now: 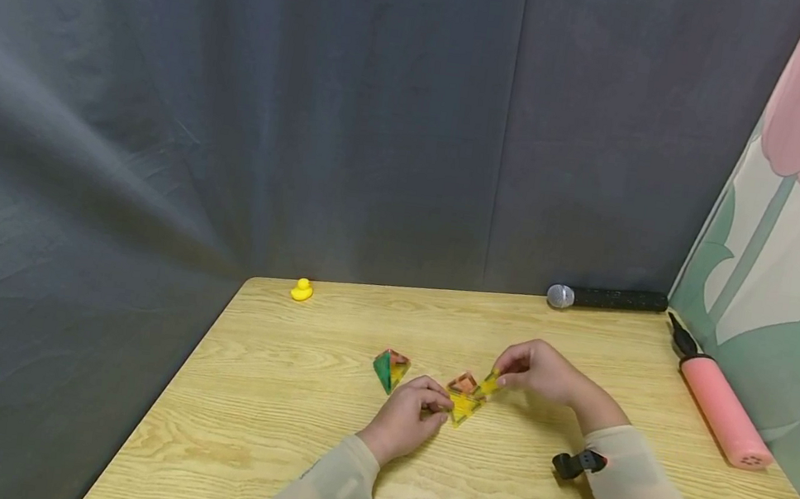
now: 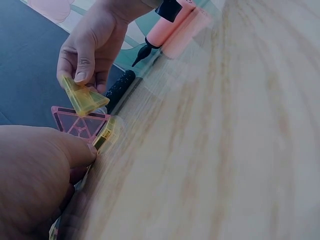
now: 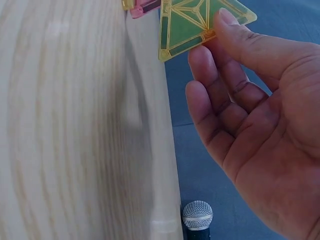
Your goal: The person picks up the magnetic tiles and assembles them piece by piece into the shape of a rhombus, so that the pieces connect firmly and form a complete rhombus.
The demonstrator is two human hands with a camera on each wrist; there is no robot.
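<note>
My right hand pinches a yellow triangular magnetic tile between thumb and fingers, tilted above the table. Close beside it, a pinkish-red tile stands up from a flat yellow tile on the table. The left hand has its thumb and fingers on the near left edge of that yellow tile; in the left wrist view the thumb presses its rim. Just beyond the left hand sits a small pyramid of green, red and yellow tiles.
A yellow rubber duck sits at the table's back left. Along the back right edge lies a black microphone. A pink hand pump with a black nozzle lies at the right, by the wall. A dark curtain hangs behind the wooden table.
</note>
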